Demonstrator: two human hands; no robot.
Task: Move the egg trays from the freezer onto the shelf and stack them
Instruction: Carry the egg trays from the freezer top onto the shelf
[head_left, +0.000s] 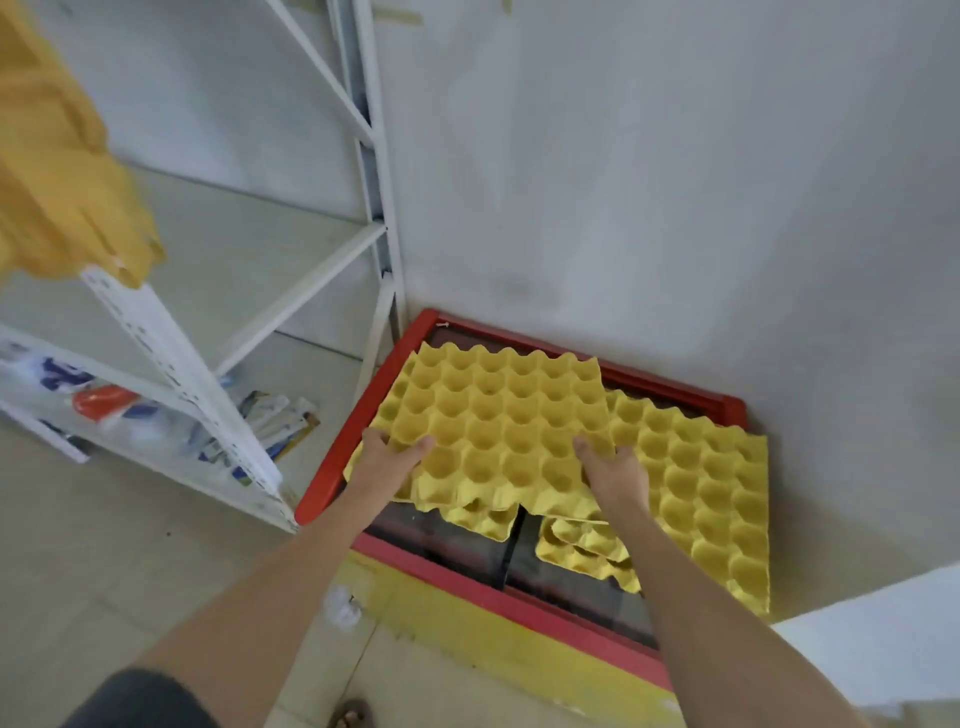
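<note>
A yellow egg tray (498, 426) lies on top of the red-framed chest freezer (670, 384) in the corner. My left hand (387, 462) grips its near left edge, thumb on top. My right hand (615, 467) grips its near right edge. More yellow trays lie under it, their edges showing below (587, 551). Another yellow tray (706, 483) lies to the right on the freezer lid. A stack of yellow trays (57, 171) sits on the white shelf (176, 358) at the upper left, blurred and close to the camera.
The white metal shelf unit stands left of the freezer, with diagonal braces (296, 301) and packaged goods (104, 405) on a lower level. Grey walls enclose the corner behind the freezer. A tiled floor (78, 545) lies below, and a sandalled foot (353, 714) shows at the bottom.
</note>
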